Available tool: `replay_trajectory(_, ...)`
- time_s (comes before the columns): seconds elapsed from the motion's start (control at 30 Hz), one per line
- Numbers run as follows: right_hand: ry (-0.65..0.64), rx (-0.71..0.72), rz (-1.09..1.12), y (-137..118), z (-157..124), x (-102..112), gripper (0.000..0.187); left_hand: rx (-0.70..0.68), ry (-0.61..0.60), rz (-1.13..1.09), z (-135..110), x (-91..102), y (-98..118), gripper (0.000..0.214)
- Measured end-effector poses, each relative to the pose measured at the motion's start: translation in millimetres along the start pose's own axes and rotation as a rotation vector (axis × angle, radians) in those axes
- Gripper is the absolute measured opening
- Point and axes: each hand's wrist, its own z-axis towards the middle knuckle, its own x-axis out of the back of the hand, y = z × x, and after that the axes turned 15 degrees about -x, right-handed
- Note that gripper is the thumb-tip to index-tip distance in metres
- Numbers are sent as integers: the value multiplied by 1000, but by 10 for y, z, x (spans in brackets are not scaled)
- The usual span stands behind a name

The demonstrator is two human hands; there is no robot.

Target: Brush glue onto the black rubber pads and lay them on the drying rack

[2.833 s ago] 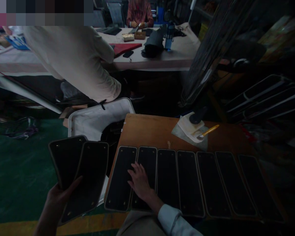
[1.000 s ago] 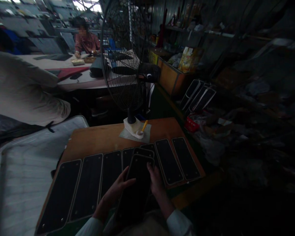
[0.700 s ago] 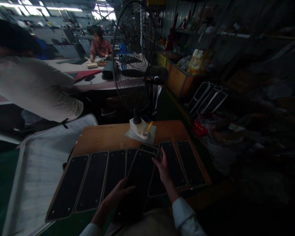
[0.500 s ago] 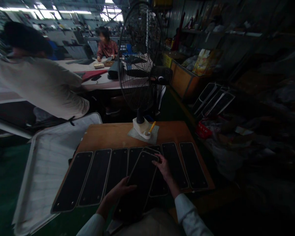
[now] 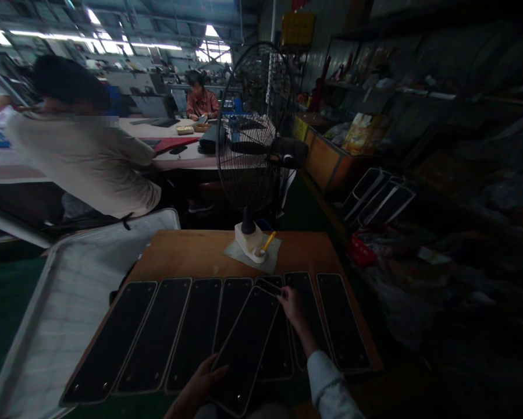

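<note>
Several long black panels with pale edging lie side by side on a wooden table (image 5: 191,253). I hold one more black panel (image 5: 248,346) slanted over the middle of the row. My left hand (image 5: 202,381) grips its near left edge. My right hand (image 5: 292,302) pinches its far right corner, fingers closed on the rim. Under it another panel (image 5: 278,349) lies flat in the row.
A standing fan (image 5: 255,134) rises behind the table, its white base (image 5: 249,237) on a grey cloth with a yellow-handled tool (image 5: 266,241). An open white suitcase shell (image 5: 64,308) lies to the left. A person in a pale shirt (image 5: 86,157) bends nearby; another sits at a far table. More panels (image 5: 381,198) lean at right.
The view has tilted up and the row of panels now sits lower. Both hands still hold the slanted panel; it has shifted a little toward me over the row.
</note>
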Motion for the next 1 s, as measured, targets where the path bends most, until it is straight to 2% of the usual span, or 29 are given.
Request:
replay_trajectory(0.13, -23, 45, -51, -462, 540, -12, 23, -44, -20, -37, -14, -78, -38, 70)
replay_trajectory(0.3, -75, 55, -49, -1012, 1141, -339, 36, -57, 71, -1, -8, -89, -79, 73)
replay_trajectory(0.43, -88, 97, -68, -1220, 1358, -573, 36, -52, 116, -39, 29, -53, -129, 75)
replay_trajectory(0.57, -115, 180, -160, -1304, 1392, -663, 24, -58, 180, -78, 25, -55, -118, 71)
replay_trajectory(0.73, -149, 341, -311, -1325, 1228, -601, 14, -55, 198, -68, -27, -37, -69, 67)
replay_trajectory(0.87, -175, 443, -384, -1270, 1056, -553, 9, 52, 245, -129, -59, 22, -115, 78)
replay_trajectory(1.0, -187, 493, -416, -1255, 976, -530, 7, 35, 248, -74, -81, 16, -85, 85)
